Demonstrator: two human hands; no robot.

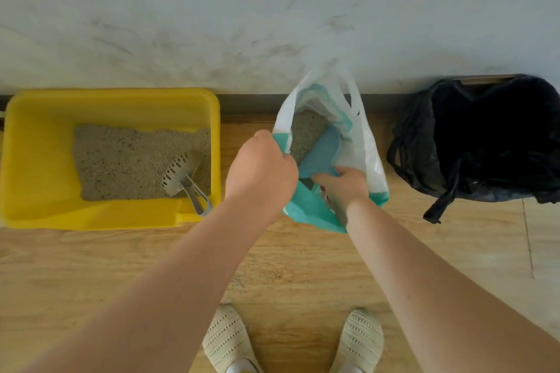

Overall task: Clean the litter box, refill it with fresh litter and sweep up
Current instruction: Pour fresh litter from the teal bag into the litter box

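A yellow litter box (39, 166) stands on the floor at the left, against the wall. Grey-brown litter (121, 163) covers part of its bottom. A grey slotted scoop (181, 179) lies in the litter near the box's right wall. To the right stands a white and teal plastic bag (363, 145) with litter inside. My left hand (260, 169) grips the bag's left rim and holds it open. My right hand (342, 185) reaches into the bag and holds a blue scoop (321, 154) that lies on the litter.
A bin lined with a black bag (491, 142) stands at the right by the wall. Some spilled litter grains (257, 277) lie on the wooden floor in front of my two feet in cream shoes (230, 339). A grey marbled wall runs behind everything.
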